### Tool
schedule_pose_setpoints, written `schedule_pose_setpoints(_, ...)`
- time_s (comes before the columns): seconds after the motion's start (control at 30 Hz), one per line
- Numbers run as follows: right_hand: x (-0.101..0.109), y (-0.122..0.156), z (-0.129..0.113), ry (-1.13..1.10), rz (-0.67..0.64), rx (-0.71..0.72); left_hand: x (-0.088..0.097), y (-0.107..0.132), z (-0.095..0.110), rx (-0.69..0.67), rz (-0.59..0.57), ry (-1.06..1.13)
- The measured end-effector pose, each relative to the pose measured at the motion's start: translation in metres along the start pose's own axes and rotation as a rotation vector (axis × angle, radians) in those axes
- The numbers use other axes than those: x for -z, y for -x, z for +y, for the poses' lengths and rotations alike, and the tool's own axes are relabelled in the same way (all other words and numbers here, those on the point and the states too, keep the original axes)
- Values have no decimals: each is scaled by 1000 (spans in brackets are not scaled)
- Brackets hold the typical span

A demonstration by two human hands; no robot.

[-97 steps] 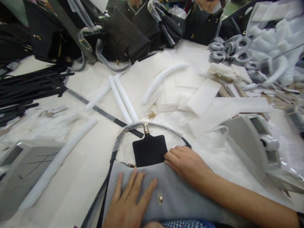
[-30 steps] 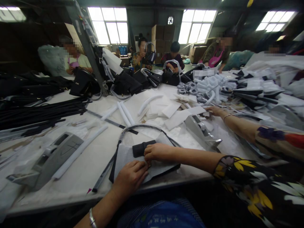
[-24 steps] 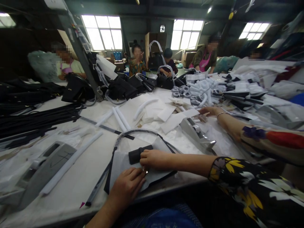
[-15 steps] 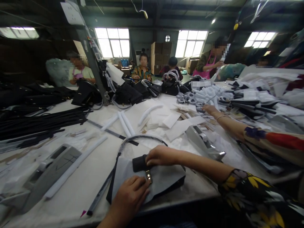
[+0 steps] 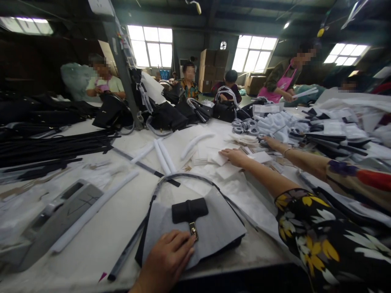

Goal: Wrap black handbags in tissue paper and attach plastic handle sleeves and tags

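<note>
A black handbag wrapped in a grey cover sheet (image 5: 220,228) lies at the table's near edge, its thin handle (image 5: 183,176) arching away from me. A black flap tab (image 5: 189,209) with a gold clasp (image 5: 193,230) lies folded over the sheet. My left hand (image 5: 166,260) rests flat on the grey sheet, fingertips just beside the clasp. My right hand (image 5: 233,156) is stretched far forward, fingers extended on a stack of white sheets (image 5: 210,152).
A grey tape dispenser (image 5: 55,219) and white foam tubes (image 5: 163,154) lie to the left and ahead. Black straps (image 5: 51,148) are piled far left, black bags (image 5: 168,116) stand behind. A co-worker's hand (image 5: 271,142) reaches in from the right. Several people sit across the table.
My right hand left the black flap and reached forward to the white sheets. The flap now lies folded with its clasp showing. My left hand has stayed on the grey sheet.
</note>
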State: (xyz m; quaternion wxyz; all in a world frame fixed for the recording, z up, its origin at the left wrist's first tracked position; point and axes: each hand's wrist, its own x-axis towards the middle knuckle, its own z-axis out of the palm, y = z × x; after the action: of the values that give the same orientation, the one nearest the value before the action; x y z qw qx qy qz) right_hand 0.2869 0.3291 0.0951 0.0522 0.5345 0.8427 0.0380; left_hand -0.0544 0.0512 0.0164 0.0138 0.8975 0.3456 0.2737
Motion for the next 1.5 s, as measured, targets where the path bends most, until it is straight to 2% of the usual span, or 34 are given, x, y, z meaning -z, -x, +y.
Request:
schedule_pose_setpoints(0.07, 11, 2, -3, 14, 48, 15, 2, -1, 2, 7, -12, -2)
schedule_pose_setpoints(0.13, 29, 11, -16, 28, 127, 20, 3, -2, 3, 10, -12, -7)
schedule_pose_setpoints(0.2, 48, 30, -45, 25, 229, 83, 4, -3, 3, 14, -18, -14)
schedule_pose_setpoints(0.27, 59, 60, -87, -10, 315, 244, 5, -4, 4, 21, -32, -24)
schedule_pose_setpoints(0.3, 61, 77, -111, -41, 314, 328, 5, -4, 4, 25, -37, -28)
schedule_pose_setpoints(0.4, 46, 128, -177, -151, 205, 572, 3, -2, 5, 50, -28, -38)
schedule_pose_setpoints(0.5, 17, 157, -209, -249, 130, 641, 0, 3, 7, 100, -30, -42)
schedule_pose_setpoints(0.6, -1, 164, -207, -257, 74, 570, 0, 6, 11, 157, -68, -44)
schedule_pose_setpoints(0.73, -2, 166, -199, -212, 13, 551, 4, 8, 20, 213, -100, -52)
schedule_pose_setpoints(0.93, -10, 175, -213, -229, 22, 487, 1, 13, 25, 255, -60, -47)
schedule_pose_setpoints(1.1, -19, 182, -211, -298, 32, 487, 5, 18, 30, 208, 46, -42)
schedule_pose_setpoints(1.3, -30, 184, -214, -417, 10, 451, 31, 2, 56, 104, 309, 53)
schedule_pose_setpoints(1.33, -31, 184, -215, -442, 11, 444, 30, -3, 58, 111, 296, 41)
schedule_pose_setpoints(1.43, -21, 178, -207, -585, -15, 438, 11, -11, 56, 203, 123, -94)
schedule_pose_setpoints(1.5, -7, 165, -191, -726, -127, 477, -8, -9, 50, 215, 52, -221)
